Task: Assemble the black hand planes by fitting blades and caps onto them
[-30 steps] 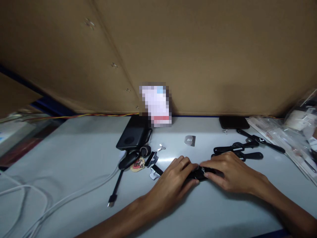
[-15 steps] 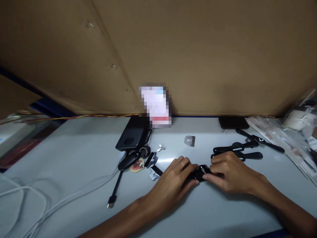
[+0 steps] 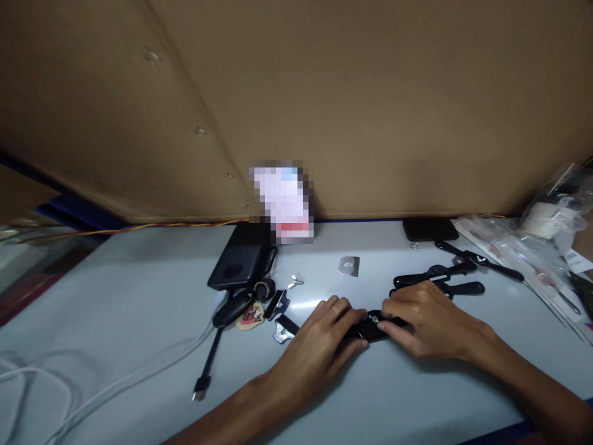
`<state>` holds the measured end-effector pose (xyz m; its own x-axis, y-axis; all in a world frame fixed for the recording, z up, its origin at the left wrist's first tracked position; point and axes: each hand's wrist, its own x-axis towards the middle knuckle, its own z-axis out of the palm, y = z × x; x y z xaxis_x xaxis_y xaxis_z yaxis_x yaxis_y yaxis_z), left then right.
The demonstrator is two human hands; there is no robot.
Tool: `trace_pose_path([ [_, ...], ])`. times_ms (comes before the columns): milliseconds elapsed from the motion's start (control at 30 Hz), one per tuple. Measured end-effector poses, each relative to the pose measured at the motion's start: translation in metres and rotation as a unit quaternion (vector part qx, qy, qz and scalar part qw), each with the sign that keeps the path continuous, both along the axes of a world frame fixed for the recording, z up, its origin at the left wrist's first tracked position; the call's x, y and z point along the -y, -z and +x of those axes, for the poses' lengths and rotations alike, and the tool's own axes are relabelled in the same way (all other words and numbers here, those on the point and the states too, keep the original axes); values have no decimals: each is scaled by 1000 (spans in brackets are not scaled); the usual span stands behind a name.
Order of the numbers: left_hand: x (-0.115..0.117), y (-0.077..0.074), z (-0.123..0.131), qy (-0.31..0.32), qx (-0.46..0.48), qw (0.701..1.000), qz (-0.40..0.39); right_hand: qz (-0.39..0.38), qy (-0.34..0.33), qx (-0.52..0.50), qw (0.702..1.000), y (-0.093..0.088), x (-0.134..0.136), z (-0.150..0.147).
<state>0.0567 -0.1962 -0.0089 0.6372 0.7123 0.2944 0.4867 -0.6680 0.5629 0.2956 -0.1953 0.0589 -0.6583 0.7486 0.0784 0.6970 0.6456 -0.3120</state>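
Observation:
A glossy black spokeshave (image 3: 372,334) is held low over the front middle of the table, its middle showing between my hands. My left hand (image 3: 324,337) is closed around its left side, fingers on top and thumb below. My right hand (image 3: 419,318) pinches the other side, thumb near the small silvery fitting at the centre. Much of the spokeshave is hidden by my fingers. Left of my left hand lie two black and silver clamp plates (image 3: 278,305) and a winged screw (image 3: 295,282). Beyond my hands is a flat metal blade (image 3: 347,266).
Several black spokeshaves (image 3: 482,258) lie beyond my right hand. A black power bank (image 3: 241,256), a cable plug (image 3: 201,388) and a round keyring tag (image 3: 250,315) are at left. A dark phone (image 3: 430,228) and plastic packaging (image 3: 532,259) sit at the back right. Cardboard (image 3: 370,111) stands behind.
The view has shifted slightly, so most things sit a little further left. Both hands keep their hold on the spokeshave, with the right thumb and fingers slightly shifted near its centre.

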Motion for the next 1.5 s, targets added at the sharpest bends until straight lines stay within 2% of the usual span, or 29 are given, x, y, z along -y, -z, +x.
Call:
trace_pose_path([
  [367,1,-2,1,1,-3,1000,-9,-8,-44,1,999,-1,1,0],
  [733,1,-3,0,4,-4,1000,-13,-11,-29,84,996,-2,4,-7],
  [833,1,-2,0,8,-4,1000,-12,-40,-22,80,996,-5,4,-9],
  [933,1,2,-1,1,2,1000,3,-81,6,63,995,-12,6,-9],
  [1033,0,7,-4,-9,6,999,31,-72,35,90,993,-18,9,-7],
  [1133,-2,9,-7,-3,-4,998,56,-67,31,121,990,-21,14,-4],
  [1333,-7,17,-12,-9,-20,998,58,-69,55,112,990,-25,14,2],
  [1400,-8,21,-12,-12,-15,998,60,-61,90,80,991,-24,4,9],
  [1500,-6,25,-10,-20,-6,998,58,11,215,57,975,-15,-19,25],
])
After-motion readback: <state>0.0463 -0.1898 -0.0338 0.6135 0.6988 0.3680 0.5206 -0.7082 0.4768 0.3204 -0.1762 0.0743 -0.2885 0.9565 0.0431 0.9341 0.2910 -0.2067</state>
